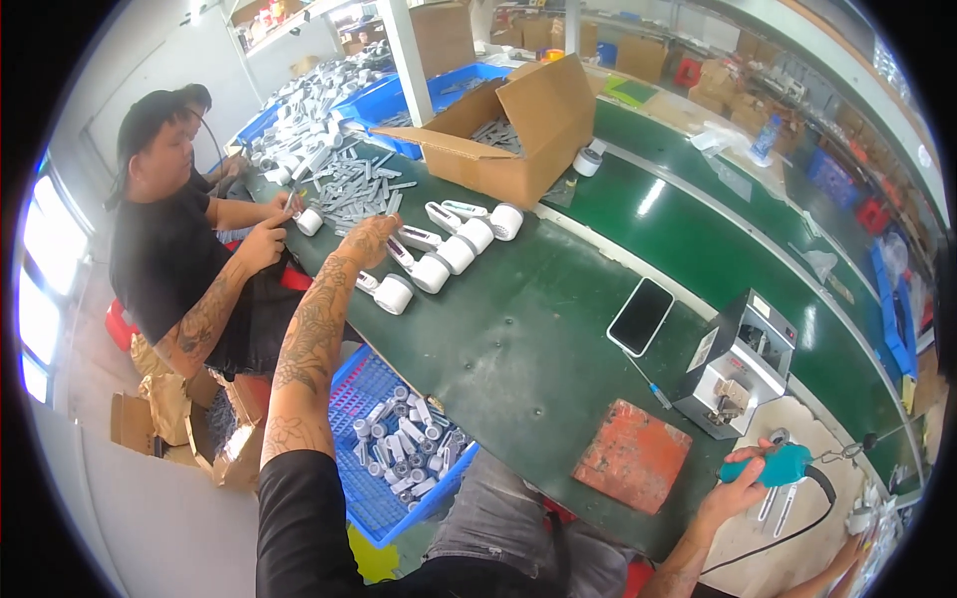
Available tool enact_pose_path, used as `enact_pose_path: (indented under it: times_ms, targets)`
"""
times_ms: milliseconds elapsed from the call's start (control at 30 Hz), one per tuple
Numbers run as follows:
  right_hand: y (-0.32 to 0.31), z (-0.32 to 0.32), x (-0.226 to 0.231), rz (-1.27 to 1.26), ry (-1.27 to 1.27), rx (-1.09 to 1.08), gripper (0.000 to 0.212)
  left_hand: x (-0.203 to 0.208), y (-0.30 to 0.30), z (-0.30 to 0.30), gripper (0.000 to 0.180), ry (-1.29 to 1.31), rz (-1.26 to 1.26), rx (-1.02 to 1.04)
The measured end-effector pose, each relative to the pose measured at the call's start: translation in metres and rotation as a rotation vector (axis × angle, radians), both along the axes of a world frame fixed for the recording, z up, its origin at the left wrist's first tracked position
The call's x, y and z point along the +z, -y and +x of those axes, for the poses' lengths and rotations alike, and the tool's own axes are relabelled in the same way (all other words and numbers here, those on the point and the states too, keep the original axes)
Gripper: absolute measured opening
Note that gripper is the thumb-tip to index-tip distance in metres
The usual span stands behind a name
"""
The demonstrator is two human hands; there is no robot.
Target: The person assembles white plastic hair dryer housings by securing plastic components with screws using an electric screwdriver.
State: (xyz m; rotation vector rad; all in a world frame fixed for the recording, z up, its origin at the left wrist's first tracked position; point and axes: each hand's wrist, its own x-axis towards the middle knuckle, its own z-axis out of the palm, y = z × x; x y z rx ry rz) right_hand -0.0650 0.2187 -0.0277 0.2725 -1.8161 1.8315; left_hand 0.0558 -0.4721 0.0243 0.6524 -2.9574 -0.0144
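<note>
My left arm stretches far across the green bench, and my left hand (371,239) is at the edge of a heap of grey handle-shaped parts (359,184). Its fingers are closed, but what they pinch is too small to make out. Just right of it stand several white handheld devices (431,272) in a slanting row, each with a round head and a slim handle. In my right hand (743,485) is a teal electric screwdriver (783,465), gripped around its body, with a black cord hanging from it, at the bench's right side.
A reddish block (633,455), a phone (641,316) and a metal box-shaped machine (738,369) occupy the right half. Behind stands an open cardboard box (538,149). Below, a blue basket (364,399) holds grey-white parts. On the left a co-worker (164,219) handles a white device.
</note>
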Motion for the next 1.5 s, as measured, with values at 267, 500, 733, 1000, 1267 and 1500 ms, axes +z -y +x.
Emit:
enact_pose_path:
  times_ms: [267,500,733,1000,1267,1500]
  targets:
    - [-0.013,-0.002,-0.001,0.026,0.025,-0.023,0.052,0.067,-0.027,0.026,0.032,0.054,0.241,-0.044]
    - [-0.003,-0.004,-0.001,0.028,-0.008,-0.029,0.054,0.092,-0.098,0.048,0.042,-0.268,0.863,-0.089]
    - [0.002,-0.001,0.003,-0.021,-0.004,0.016,0.058,0.079,-0.166,0.045,0.042,-0.384,0.782,-0.024]
    - [0.000,-0.001,0.003,-0.018,-0.028,0.034,0.058,0.076,-0.220,0.046,0.030,-0.505,0.591,-0.203]
    - [0.005,0.003,0.012,-0.040,-0.031,0.044,0.059,0.058,-0.229,0.053,0.033,-0.586,0.589,-0.225]
    - [0.007,0.003,0.010,-0.049,-0.032,0.057,0.058,0.030,-0.253,0.037,0.033,-0.773,0.805,-0.024]
